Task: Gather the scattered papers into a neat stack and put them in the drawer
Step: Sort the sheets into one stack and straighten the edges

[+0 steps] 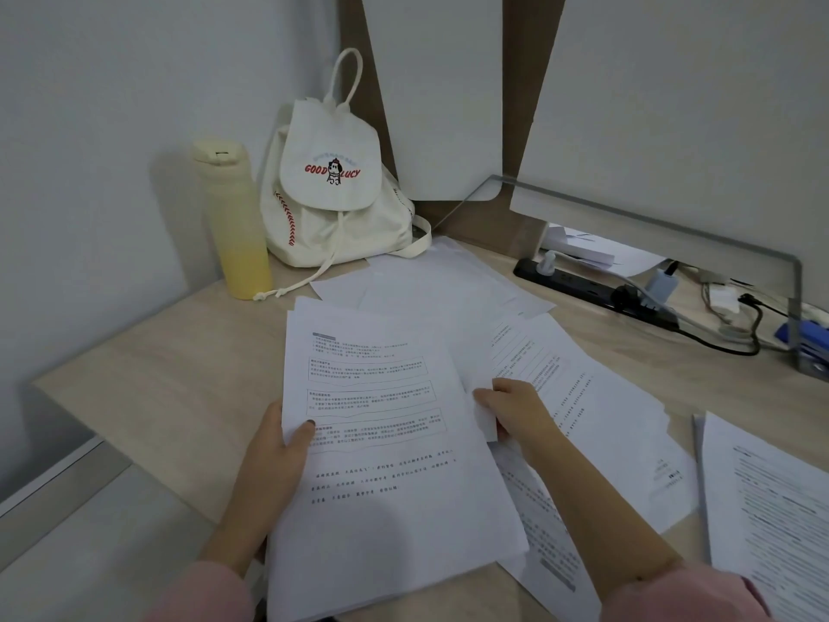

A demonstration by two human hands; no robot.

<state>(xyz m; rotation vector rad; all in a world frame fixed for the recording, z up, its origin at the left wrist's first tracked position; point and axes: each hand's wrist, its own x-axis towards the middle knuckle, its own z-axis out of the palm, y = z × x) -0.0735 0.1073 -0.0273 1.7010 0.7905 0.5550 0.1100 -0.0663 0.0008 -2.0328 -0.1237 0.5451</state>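
Collection step being worked through, stowing not yet begun. Gripping a part-built stack of white printed paper sheets by its left edge with the left hand, thumb curled over the top page and the other fingers hidden beneath. Pinching a single white sheet at the stack's right edge with the right hand, fingers bent round the paper; not telling from here whether that sheet belongs to the stack or to the scatter under it. Holding the stack low over the near part of the pale wooden tabletop, overlapping loose white sheets fanned out to the right, with blank-side pages lying further back near the cream canvas drawstring backpack and a printed pile sitting at the far right. Likely needing next: laying the pinched sheet on top, reaching for the neighbouring sheets, then squaring the edges. Seeing no drawer anywhere in view
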